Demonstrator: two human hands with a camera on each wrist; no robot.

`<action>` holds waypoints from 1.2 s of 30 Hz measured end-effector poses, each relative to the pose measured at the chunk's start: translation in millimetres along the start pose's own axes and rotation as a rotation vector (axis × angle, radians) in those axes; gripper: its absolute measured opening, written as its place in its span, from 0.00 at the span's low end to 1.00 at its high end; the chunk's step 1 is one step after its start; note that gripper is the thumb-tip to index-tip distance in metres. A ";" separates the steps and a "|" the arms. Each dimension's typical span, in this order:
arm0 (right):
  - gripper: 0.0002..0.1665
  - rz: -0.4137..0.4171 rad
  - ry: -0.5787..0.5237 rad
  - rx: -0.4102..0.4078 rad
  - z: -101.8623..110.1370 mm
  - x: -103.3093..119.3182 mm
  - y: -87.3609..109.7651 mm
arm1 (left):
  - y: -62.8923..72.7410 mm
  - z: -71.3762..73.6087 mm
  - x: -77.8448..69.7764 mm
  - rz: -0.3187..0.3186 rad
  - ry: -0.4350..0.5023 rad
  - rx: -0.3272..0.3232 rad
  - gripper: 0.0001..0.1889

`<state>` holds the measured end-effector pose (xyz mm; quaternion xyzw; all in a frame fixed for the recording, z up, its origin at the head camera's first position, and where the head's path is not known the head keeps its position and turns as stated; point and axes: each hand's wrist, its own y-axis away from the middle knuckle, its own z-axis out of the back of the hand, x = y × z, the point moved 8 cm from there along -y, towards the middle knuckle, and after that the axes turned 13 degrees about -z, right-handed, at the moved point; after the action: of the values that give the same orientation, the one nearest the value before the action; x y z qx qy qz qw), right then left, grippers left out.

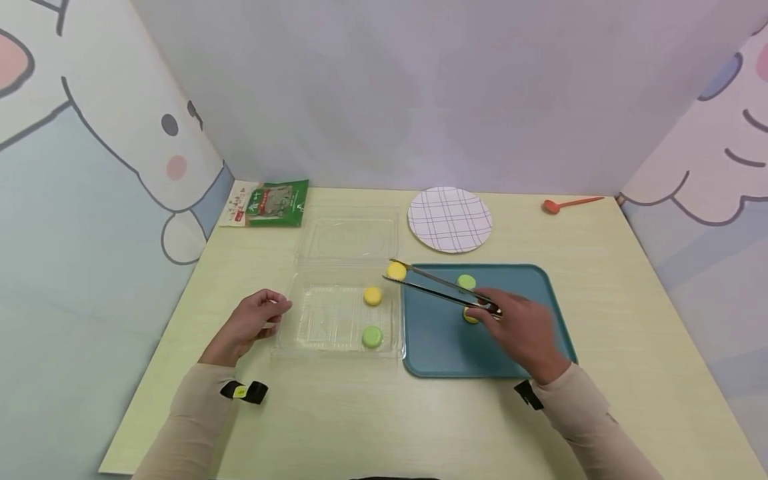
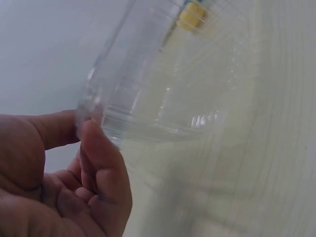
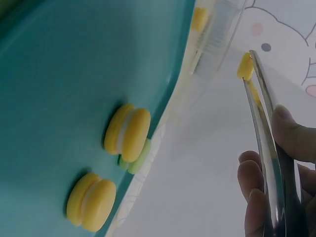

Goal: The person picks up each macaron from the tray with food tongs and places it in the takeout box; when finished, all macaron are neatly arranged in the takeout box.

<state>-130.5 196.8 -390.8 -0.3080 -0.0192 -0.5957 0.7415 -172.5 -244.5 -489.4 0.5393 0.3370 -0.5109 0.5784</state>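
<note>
My right hand (image 1: 519,327) grips metal tongs (image 3: 269,148), whose tips hold a yellow macaron (image 1: 396,271) above the gap between the clear plastic box (image 1: 282,341) and the blue-green tray (image 1: 438,353). With thumb and finger, my left hand (image 2: 89,182) pinches the box's left rim. Inside the opened box lie another yellow macaron (image 1: 373,296) and a green macaron (image 1: 372,337). On the tray, a second green macaron (image 1: 466,281) sits towards the back. Two yellow macarons, the nearer one (image 3: 91,202) and the farther one (image 3: 127,132), show there in the right wrist view; my right hand partly hides them from the head view.
The box's lid (image 1: 348,233) lies folded back behind it. A green and white food packet (image 1: 273,203) is at the back left. Behind the tray are a checked round plate (image 1: 450,220) and, farther right, a red spoon (image 1: 552,207). Walls border the table's back and sides.
</note>
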 end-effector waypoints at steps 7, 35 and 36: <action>0.40 0.093 -0.017 -0.011 -9.8 18.4 -0.9 | 0.1 -0.4 0.7 -0.004 0.007 0.000 0.12; 0.22 0.179 0.068 0.178 -56.0 71.3 -24.5 | 1.1 -1.0 -2.6 -0.004 0.000 0.001 0.13; 0.22 0.183 0.072 0.177 -57.0 72.5 -25.2 | 1.2 -0.9 -2.8 -0.003 -0.003 0.000 0.13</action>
<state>-151.4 103.8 -397.3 -0.2202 -0.0172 -0.5323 0.8172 -171.9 -243.1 -486.6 0.5382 0.3369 -0.5125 0.5780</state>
